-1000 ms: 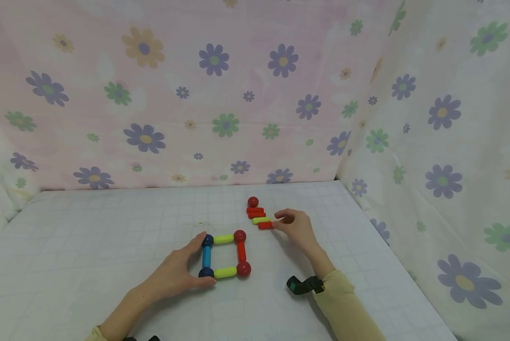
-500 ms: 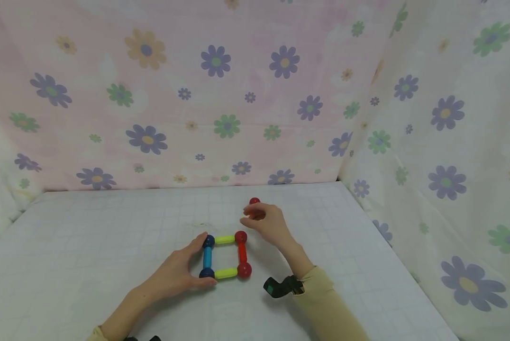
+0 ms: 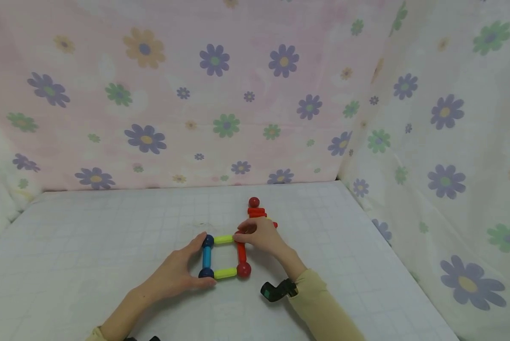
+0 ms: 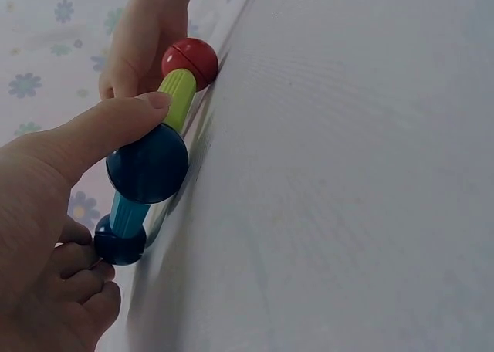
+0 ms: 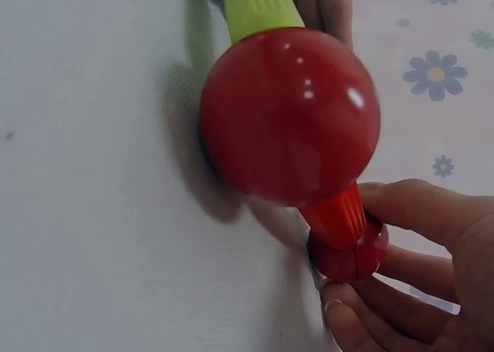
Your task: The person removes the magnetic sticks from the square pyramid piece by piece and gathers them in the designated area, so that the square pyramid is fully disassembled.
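A square of toy rods and balls (image 3: 225,273) lies flat on the table. Its left side is a blue rod (image 3: 206,257) between two dark blue balls; its right side is a red rod (image 3: 241,252) between two red balls. Yellow-green rods join the sides. My left hand (image 3: 176,270) holds the square across the blue side, thumb at the near blue ball (image 4: 148,165) and fingers at the far blue ball (image 4: 120,242). My right hand (image 3: 261,235) grips the far red ball (image 5: 349,253) between thumb and fingers. Closest in the right wrist view is the near red ball (image 5: 289,116).
Behind my right hand lie loose red rods (image 3: 256,210) in a row, partly hidden by it. A loose red ball (image 3: 254,202) sits at the row's far end. Flowered cloth (image 3: 174,113) hangs behind the white table (image 3: 88,237) and along its right side.
My right hand has moved from beside the loose rods leftward and nearer, and now grips the square's far red ball. My left hand and the square have stayed in place.
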Demonstrator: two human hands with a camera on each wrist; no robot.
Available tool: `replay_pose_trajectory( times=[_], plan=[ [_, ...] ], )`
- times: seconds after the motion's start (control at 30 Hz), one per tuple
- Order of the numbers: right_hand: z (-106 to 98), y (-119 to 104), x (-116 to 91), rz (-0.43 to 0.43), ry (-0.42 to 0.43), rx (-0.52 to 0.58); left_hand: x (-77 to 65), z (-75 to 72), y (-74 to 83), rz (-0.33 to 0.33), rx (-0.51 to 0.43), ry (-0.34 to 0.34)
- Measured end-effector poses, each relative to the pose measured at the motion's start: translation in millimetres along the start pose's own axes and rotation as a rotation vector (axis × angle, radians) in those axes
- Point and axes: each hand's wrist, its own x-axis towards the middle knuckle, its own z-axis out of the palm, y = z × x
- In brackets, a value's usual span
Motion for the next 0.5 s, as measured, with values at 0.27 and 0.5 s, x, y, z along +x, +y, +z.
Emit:
replay_pose_trajectory(
  times=[0.27, 0.5],
  plan=[
    [3.2, 1.6, 1.4, -0.006, -0.009, -0.016, -1.3, -0.2, -2.1, 0.031, 0.0, 0.011],
    [5.9, 3.0, 0.8, -0.009, 0.012, -0.007, -0.8, 1.0, -3.9, 0.028, 0.002, 0.009]
  ],
)
